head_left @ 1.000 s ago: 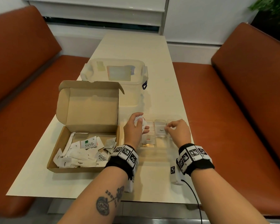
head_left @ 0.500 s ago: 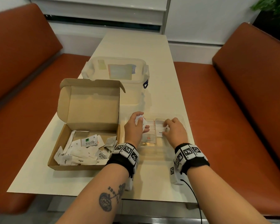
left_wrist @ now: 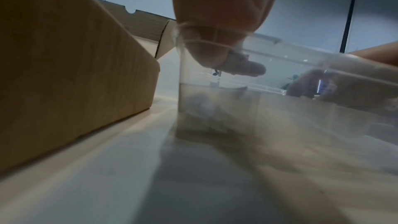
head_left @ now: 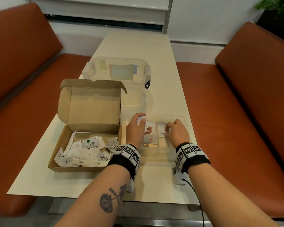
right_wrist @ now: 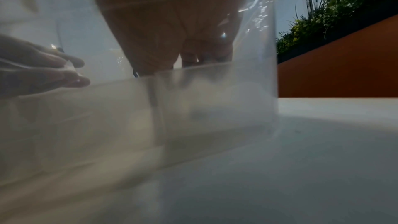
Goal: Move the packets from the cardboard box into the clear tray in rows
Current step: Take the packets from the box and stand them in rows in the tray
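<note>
Lying flat in the middle row of the clear tray [head_left: 185, 119], the packet [head_left: 161, 131] sits under the curled fingers of the right hand [head_left: 175, 133], while the left hand [head_left: 136, 128] clutches a bunch of packets [head_left: 142, 122] over the tray's left row, the cardboard box [head_left: 82, 168] just beside on the table [head_left: 154, 185].

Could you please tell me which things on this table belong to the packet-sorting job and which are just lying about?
Job:
cardboard box
packets
clear tray
left hand, holding packets
right hand

Lying about:
lidded tub
benches
plant
</note>
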Demonstrator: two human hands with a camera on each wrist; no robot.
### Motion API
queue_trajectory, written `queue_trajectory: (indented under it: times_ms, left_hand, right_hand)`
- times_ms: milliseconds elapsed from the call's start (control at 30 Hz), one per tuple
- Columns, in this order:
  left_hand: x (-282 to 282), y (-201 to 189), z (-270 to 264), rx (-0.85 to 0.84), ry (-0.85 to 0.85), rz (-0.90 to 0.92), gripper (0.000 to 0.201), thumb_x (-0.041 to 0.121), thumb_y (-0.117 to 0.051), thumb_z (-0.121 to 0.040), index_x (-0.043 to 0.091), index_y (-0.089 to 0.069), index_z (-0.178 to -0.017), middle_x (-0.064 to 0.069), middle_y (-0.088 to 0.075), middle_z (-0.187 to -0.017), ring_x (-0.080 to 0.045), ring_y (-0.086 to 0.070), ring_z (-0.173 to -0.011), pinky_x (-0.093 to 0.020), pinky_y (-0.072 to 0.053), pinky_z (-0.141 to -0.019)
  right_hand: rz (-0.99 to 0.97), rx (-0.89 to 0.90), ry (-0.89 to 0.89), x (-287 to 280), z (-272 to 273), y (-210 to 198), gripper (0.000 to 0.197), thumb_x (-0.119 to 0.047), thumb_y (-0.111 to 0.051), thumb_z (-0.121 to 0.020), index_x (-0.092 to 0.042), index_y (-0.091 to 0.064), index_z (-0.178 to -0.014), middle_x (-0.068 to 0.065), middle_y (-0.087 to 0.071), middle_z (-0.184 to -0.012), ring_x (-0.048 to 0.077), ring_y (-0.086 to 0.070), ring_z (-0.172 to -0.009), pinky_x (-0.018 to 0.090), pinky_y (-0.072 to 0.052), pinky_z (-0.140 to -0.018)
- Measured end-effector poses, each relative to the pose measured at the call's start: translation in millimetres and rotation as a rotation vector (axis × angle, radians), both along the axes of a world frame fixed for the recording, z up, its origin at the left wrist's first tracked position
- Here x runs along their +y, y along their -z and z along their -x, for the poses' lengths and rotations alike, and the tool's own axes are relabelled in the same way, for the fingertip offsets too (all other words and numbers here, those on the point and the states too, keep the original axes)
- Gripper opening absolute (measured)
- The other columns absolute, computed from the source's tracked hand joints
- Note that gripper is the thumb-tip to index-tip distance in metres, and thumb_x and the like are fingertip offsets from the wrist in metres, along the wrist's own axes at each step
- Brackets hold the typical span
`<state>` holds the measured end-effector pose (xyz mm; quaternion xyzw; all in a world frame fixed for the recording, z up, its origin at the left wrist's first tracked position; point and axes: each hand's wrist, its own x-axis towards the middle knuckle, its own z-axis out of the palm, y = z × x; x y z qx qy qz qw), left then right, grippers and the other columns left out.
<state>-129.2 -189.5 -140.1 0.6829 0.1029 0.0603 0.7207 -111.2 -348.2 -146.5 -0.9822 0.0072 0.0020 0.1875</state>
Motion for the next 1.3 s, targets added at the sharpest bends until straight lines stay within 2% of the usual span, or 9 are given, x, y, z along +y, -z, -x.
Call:
queue_trajectory:
  times_ms: [133, 233, 400, 567, 667, 767, 933, 1100, 1300]
  left_hand:
    - [-0.1, -1.6, -0.5, 0.023, 0.012, 0.034, 0.013, 0.012, -0.054, -0.096, 0.023, -0.061, -0.098, -0.004, -0.059, -0.101, -0.014, -0.069, -0.062, -0.026, -0.058, -0.059]
    - [0.7, -3.5, -1.1, 0.025, 0.008, 0.073, 0.009, 0.011, -0.062, -0.091, 0.019, -0.062, -0.094, 0.001, -0.059, -0.099, -0.017, -0.070, -0.061, -0.026, -0.058, -0.057]
    - [0.6, -6.3, -4.2, 0.026, 0.009, 0.119, 0.008, 0.013, -0.068, -0.087, 0.016, -0.062, -0.091, -0.013, -0.061, -0.106, -0.024, -0.069, -0.068, -0.027, -0.057, -0.054]
    - [-0.2, -7.2, -4.8, 0.031, 0.064, 0.142, 0.004, 0.017, -0.058, -0.094, 0.015, -0.061, -0.096, -0.017, -0.065, -0.097, -0.017, -0.068, -0.058, -0.026, -0.057, -0.053]
    - [2.4, -6.0, -5.9, 0.042, 0.042, 0.122, 0.010, 0.016, -0.053, -0.097, 0.019, -0.063, -0.098, -0.011, -0.064, -0.098, -0.019, -0.068, -0.065, -0.025, -0.057, -0.053]
    - [5.7, -4.9, -7.9, 0.066, 0.037, 0.090, 0.015, 0.016, -0.051, -0.098, 0.017, -0.064, -0.106, -0.009, -0.063, -0.100, -0.015, -0.067, -0.063, -0.025, -0.057, -0.053]
    - [2.9, -4.9, -5.4, 0.103, 0.121, 0.071, 0.015, 0.021, -0.066, -0.090, 0.017, -0.066, -0.104, -0.004, -0.065, -0.084, -0.013, -0.063, -0.053, -0.029, -0.058, -0.054]
    - [0.0, -4.9, -4.4, 0.106, 0.157, 0.058, 0.008, 0.019, -0.065, -0.090, 0.012, -0.067, -0.092, -0.006, -0.061, -0.081, -0.012, -0.059, -0.049, -0.035, -0.057, -0.055]
    - [2.8, -2.7, -6.4, 0.093, 0.106, 0.077, 0.019, 0.021, -0.065, -0.090, 0.005, -0.065, -0.101, -0.007, -0.062, -0.084, -0.012, -0.059, -0.048, -0.027, -0.054, -0.049]
  right_hand:
    - [-0.130, -0.090, 0.029, 1.4, 1.1, -5.8, 0.011, -0.020, -0.062, -0.085, -0.013, -0.067, -0.092, 0.003, -0.052, -0.099, 0.018, -0.051, -0.093, 0.026, -0.039, -0.071]
    - [-0.347, -0.122, 0.001, 11.9, 3.2, -16.3, 0.011, -0.027, -0.063, -0.087, -0.016, -0.068, -0.086, -0.004, -0.061, -0.086, 0.011, -0.053, -0.082, 0.022, -0.036, -0.068]
    - [-0.772, 0.065, -0.004, 30.0, 5.9, -28.8, 0.009, -0.020, -0.068, -0.084, -0.012, -0.067, -0.080, 0.001, -0.071, -0.076, 0.007, -0.058, -0.066, 0.017, -0.046, -0.061]
    - [-0.950, 0.040, 0.080, 29.1, 2.0, -33.4, 0.006, -0.009, -0.071, -0.080, -0.011, -0.066, -0.077, -0.002, -0.066, -0.067, -0.005, -0.053, -0.048, 0.010, -0.040, -0.047]
    - [-0.936, -0.002, 0.103, 23.9, -3.5, -38.7, 0.002, -0.010, -0.069, -0.082, -0.011, -0.070, -0.083, 0.000, -0.068, -0.074, -0.001, -0.054, -0.056, 0.014, -0.041, -0.053]
    - [-0.801, -0.018, 0.035, 17.8, -11.5, -46.9, 0.008, -0.010, -0.064, -0.085, -0.013, -0.072, -0.087, -0.006, -0.067, -0.074, -0.007, -0.052, -0.055, 0.006, -0.039, -0.054]
    - [-0.554, 0.081, -0.145, 15.4, -20.1, -60.9, 0.009, -0.010, -0.065, -0.085, -0.015, -0.073, -0.087, -0.005, -0.066, -0.076, -0.002, -0.055, -0.069, 0.003, -0.039, -0.058]
    - [-0.610, 0.056, -0.108, 23.0, -17.2, -57.1, 0.010, -0.017, -0.070, -0.083, -0.016, -0.069, -0.092, -0.001, -0.065, -0.072, 0.005, -0.056, -0.066, 0.012, -0.041, -0.060]
    - [-0.733, 0.123, -0.033, 26.6, -8.9, -42.5, 0.014, -0.021, -0.073, -0.080, -0.014, -0.064, -0.088, 0.001, -0.062, -0.068, 0.008, -0.051, -0.058, 0.017, -0.040, -0.053]
